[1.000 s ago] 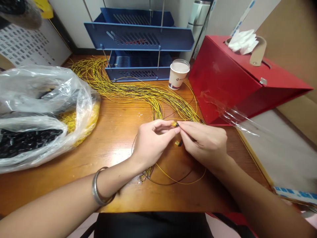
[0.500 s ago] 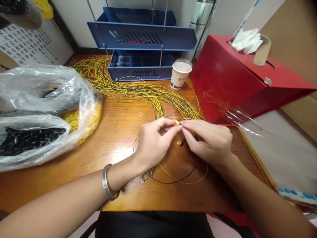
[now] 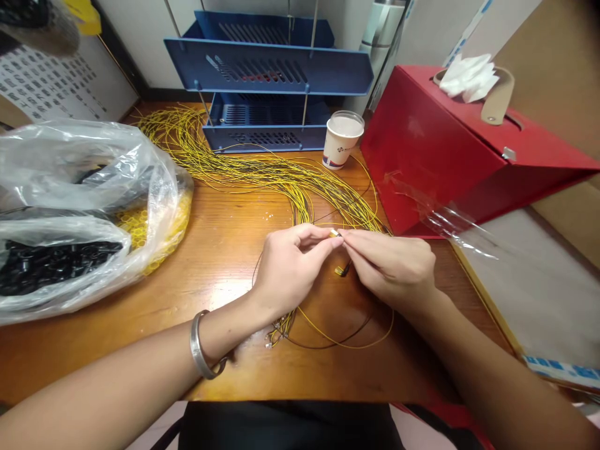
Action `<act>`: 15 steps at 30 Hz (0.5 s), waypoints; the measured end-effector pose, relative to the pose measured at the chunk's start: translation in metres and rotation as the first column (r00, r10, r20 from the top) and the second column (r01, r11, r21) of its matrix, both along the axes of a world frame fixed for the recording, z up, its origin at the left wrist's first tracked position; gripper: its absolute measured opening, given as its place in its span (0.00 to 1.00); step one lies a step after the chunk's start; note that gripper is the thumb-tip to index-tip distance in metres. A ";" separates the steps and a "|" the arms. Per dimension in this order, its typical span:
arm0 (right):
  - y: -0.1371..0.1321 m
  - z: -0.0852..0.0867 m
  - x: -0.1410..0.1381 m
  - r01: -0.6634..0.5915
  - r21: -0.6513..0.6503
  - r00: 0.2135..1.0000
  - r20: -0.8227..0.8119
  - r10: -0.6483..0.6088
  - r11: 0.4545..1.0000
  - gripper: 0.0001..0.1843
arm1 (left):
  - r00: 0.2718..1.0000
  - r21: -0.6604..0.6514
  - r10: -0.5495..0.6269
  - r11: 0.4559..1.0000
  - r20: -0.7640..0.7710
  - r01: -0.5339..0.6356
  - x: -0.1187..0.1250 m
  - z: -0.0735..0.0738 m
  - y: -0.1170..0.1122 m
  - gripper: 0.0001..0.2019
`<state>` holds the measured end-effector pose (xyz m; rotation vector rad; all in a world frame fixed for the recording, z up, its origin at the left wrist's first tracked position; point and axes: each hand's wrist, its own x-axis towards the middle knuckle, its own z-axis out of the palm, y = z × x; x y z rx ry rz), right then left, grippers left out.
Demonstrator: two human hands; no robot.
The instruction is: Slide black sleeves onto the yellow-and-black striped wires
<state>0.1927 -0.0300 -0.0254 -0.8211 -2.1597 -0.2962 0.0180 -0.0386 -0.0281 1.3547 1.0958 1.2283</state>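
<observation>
Between the fingertips of both hands is a small yellow-and-black connector (image 3: 334, 234). My left hand (image 3: 293, 265) pinches it from the left with thumb and index finger. Meeting it from the right, my right hand (image 3: 391, 259) is closed at the connector's dark end; its other fingers are curled and partly hidden. Just below the fingertips hangs or lies a second yellow-and-black connector (image 3: 340, 271). A loop of thin yellow wire (image 3: 360, 347) and a dark wire curve over the table under the hands. Several wire ends with small metal tips (image 3: 276, 334) lie below my left wrist.
A long bundle of yellow and black wires (image 3: 244, 172) runs across the table's back. Plastic bags (image 3: 159, 169) with black and yellow parts stand left. Behind are a blue tray rack (image 3: 276, 69) and a paper cup (image 3: 342, 140); a red box (image 3: 417, 137) with tissues is right.
Both hands stay almost in place. The connector has turned slightly between the fingertips, and my right fingers have shifted a little to the left and closed in on it.
</observation>
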 end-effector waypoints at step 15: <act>0.001 0.007 -0.001 0.080 -0.086 0.992 -0.085 -0.088 0.993 0.10 | 0.968 0.333 0.020 0.941 -0.251 0.068 -0.011 0.005 0.004 0.10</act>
